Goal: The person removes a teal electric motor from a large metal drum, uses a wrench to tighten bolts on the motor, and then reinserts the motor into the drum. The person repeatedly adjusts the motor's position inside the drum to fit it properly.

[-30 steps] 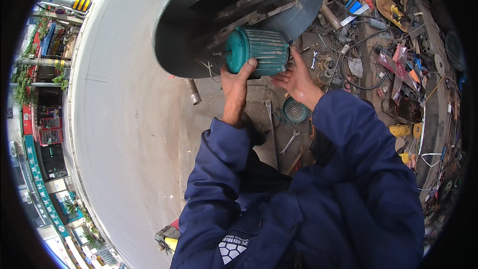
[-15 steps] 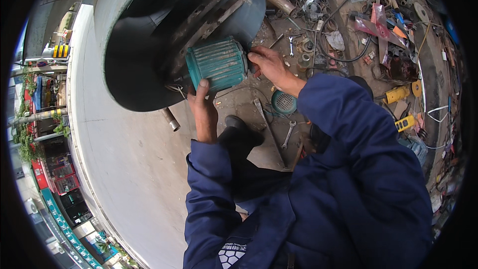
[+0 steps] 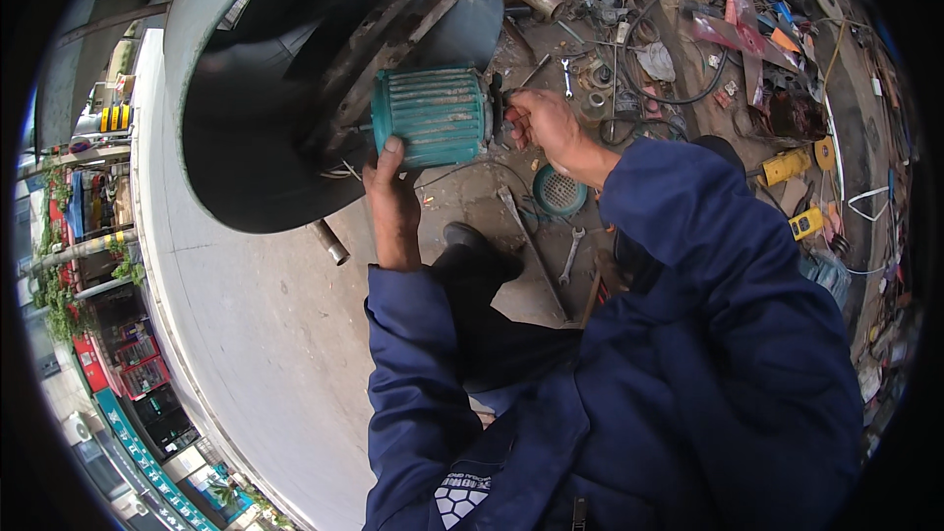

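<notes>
A teal electric motor (image 3: 433, 120) with dusty lengthwise ribs lies at the mouth of a big grey-green metal cylinder (image 3: 187, 88). My left hand (image 3: 391, 199) supports its near lower side, thumb on the casing and the other fingers hidden beneath. At the motor's right end, my right hand (image 3: 551, 128) has its fingers curled in a pinch; a dark part with some red shows at the fingertips, too small to name. Inside the cylinder, a rusty slotted bracket (image 3: 393, 44) runs beside the motor. Thin wires show by its left lower edge.
Below lie a round teal mesh cover (image 3: 560, 190), a wrench (image 3: 571, 256) and a long metal bar (image 3: 532, 254). To the right spread a red-bladed fan (image 3: 744, 34), a yellow control box (image 3: 806, 223), cables and scrap. A short pipe (image 3: 331, 242) projects under the cylinder.
The motor sits slightly farther right relative to the cylinder, which has shifted left in view. My right hand has moved a little right, its fingers more curled. My left hand stays on the motor.
</notes>
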Demonstrator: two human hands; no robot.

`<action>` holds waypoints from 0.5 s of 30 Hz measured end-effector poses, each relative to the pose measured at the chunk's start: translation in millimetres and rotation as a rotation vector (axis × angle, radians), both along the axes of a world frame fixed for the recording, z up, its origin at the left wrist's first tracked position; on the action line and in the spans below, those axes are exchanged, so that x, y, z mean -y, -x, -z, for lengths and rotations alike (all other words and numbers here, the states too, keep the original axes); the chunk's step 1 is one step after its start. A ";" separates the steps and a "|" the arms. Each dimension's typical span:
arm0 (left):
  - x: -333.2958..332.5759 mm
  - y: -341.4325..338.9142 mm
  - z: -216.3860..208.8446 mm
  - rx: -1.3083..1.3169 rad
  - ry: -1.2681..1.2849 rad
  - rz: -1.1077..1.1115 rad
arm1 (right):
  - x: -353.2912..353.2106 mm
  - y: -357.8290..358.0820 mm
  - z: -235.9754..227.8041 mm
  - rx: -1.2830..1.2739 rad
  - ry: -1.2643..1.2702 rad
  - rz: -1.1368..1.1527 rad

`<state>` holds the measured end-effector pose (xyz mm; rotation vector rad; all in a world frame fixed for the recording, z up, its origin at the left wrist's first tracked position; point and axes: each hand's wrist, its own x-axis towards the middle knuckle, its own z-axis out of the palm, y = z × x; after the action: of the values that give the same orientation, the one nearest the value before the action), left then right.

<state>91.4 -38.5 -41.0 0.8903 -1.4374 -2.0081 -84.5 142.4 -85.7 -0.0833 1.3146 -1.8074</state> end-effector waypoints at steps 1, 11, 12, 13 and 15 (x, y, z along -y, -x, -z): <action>1.5 -0.3 1.2 0.031 -0.007 -0.024 | -0.7 1.4 6.4 -0.051 0.020 0.009; 13.2 -8.5 10.8 0.103 0.055 0.071 | 8.8 0.7 44.1 -0.426 -0.012 -0.181; 13.7 -8.8 11.4 0.100 0.056 0.075 | 5.9 2.4 41.6 -0.271 -0.006 -0.370; 13.8 -9.1 11.7 0.112 0.052 0.072 | 2.3 5.5 38.2 -0.115 -0.025 -0.568; 13.1 -9.1 12.1 0.099 0.066 0.075 | -2.9 6.3 31.1 0.088 0.041 -0.624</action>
<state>100.4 -51.5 -53.1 0.9320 -1.6035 -1.9823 -90.8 145.3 -116.7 -0.3875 1.0374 -1.2861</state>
